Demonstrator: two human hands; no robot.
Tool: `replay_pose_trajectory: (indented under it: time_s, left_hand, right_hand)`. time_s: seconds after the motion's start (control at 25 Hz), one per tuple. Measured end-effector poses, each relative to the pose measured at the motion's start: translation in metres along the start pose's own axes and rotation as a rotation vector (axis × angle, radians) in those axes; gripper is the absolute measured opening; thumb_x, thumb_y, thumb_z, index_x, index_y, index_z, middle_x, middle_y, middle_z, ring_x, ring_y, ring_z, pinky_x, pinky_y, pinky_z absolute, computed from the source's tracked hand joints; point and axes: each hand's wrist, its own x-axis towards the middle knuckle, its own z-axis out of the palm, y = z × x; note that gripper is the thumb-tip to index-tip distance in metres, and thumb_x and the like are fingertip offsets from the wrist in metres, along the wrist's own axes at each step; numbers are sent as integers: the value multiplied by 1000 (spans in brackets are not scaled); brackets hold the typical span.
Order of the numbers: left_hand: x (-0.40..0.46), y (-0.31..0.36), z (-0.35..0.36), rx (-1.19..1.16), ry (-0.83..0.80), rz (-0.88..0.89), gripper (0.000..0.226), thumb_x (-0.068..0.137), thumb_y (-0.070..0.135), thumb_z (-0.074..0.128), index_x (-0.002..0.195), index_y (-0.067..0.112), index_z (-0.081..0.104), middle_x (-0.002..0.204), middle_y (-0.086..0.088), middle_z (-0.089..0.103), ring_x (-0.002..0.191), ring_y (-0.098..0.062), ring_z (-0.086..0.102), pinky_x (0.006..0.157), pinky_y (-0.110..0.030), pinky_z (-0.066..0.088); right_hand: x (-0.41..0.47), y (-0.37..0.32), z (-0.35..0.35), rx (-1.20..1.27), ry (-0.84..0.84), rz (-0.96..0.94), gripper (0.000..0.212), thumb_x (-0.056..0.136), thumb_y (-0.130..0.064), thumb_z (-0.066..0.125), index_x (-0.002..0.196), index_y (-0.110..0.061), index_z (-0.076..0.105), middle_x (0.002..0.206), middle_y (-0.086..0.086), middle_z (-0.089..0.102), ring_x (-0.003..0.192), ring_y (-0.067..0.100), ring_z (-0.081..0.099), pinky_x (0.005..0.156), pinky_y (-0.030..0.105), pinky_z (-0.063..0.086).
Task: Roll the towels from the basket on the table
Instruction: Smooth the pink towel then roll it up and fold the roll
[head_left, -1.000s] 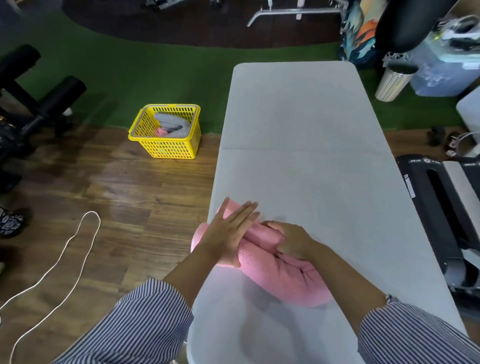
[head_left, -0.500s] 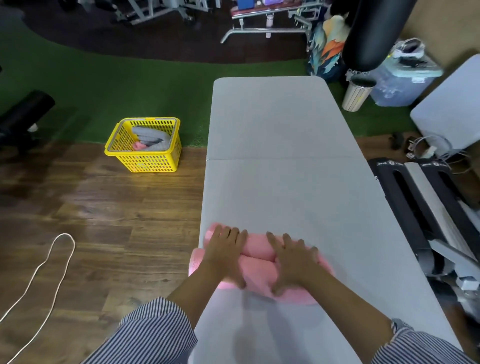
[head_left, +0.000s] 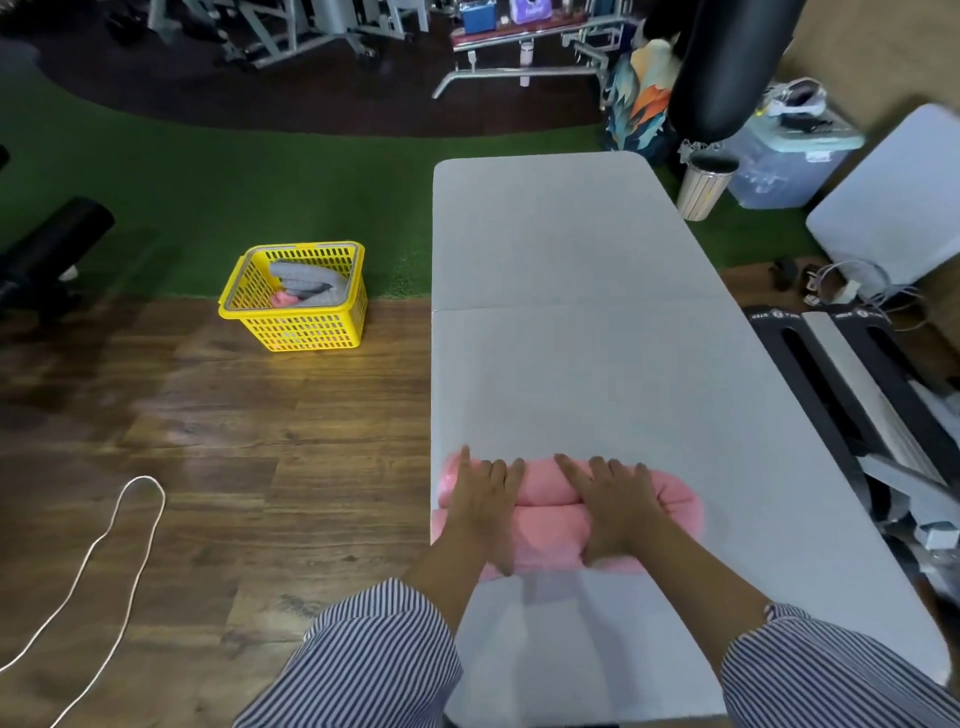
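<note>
Left hand (head_left: 480, 512) and right hand (head_left: 615, 512) flat, fingers spread, pressing pink towel (head_left: 550, 525) at table (head_left: 597, 374) near-left edge

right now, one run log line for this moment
step: rolling | left hand: flat on pink towel | right hand: flat on it | table: near edge | basket: floor, towels inside

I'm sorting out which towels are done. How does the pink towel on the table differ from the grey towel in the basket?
The pink towel lies on the grey table, while the grey towel sits in the yellow basket on the floor. The pink towel is partly rolled under the left hand and right hand, both pressing flat; the grey towel lies loosely bunched, untouched. Both look like soft cloth.
</note>
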Motion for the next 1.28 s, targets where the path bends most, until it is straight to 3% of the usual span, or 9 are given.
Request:
replay_pose_trajectory:
  time_s: [0.12,0.2,0.32,0.48,0.64,0.96,1.16,1.28]
  left_hand:
    - [-14,4,11,-102,60,-5,106,64,44,74,145,9,15,127,-8,44,114,-26,46,113,-44,20]
    - [-25,10,22,-136,81,-37,96,66,38,70,142,10,18,120,-7,50,104,-26,51,99,-39,34]
    - [-41,20,29,-148,94,-87,92,60,34,69,133,11,17,109,-7,57,91,-25,56,86,-38,42]
    - [-47,23,21,-100,70,-130,89,75,34,63,144,7,14,124,-12,45,108,-30,47,97,-42,34]
    - [-55,-4,12,-76,98,-176,91,76,36,63,146,6,12,128,-14,43,112,-31,47,97,-43,36]
    - [-79,-163,20,-37,76,-387,92,74,44,65,142,8,15,130,-12,44,116,-30,47,99,-41,37]
    - [-77,-286,62,-79,2,-442,91,73,44,62,143,9,15,130,-11,45,116,-29,47,98,-40,38]
    - [-66,-364,75,-51,-3,-400,87,75,42,61,142,9,17,131,-11,44,117,-30,46,99,-41,36]
  right_hand:
    - [-12,-7,7,32,41,27,106,62,-55,64,144,-35,-1,135,6,36,121,29,38,101,53,27]
    - [-20,-14,8,26,82,40,98,65,-53,62,143,-37,4,133,4,39,119,28,41,99,50,29]
    - [-30,-21,13,11,135,21,92,67,-51,60,143,-39,9,131,4,42,115,26,44,96,47,30]
    - [-26,-16,11,-48,162,-32,94,65,-55,58,143,-41,8,130,2,43,111,26,46,90,43,34]
    - [-11,-32,-3,-64,178,-68,96,63,-59,58,142,-41,7,128,2,42,110,27,45,86,42,35]
    - [87,-158,-82,-85,307,-285,94,61,-50,64,140,-37,14,127,6,44,109,29,44,88,45,34]
    - [176,-258,-111,-72,258,-356,95,66,-48,65,142,-35,10,135,8,36,119,31,36,97,54,29]
    - [227,-312,-123,-35,229,-302,96,68,-51,64,142,-37,6,139,9,32,122,31,35,96,54,27]
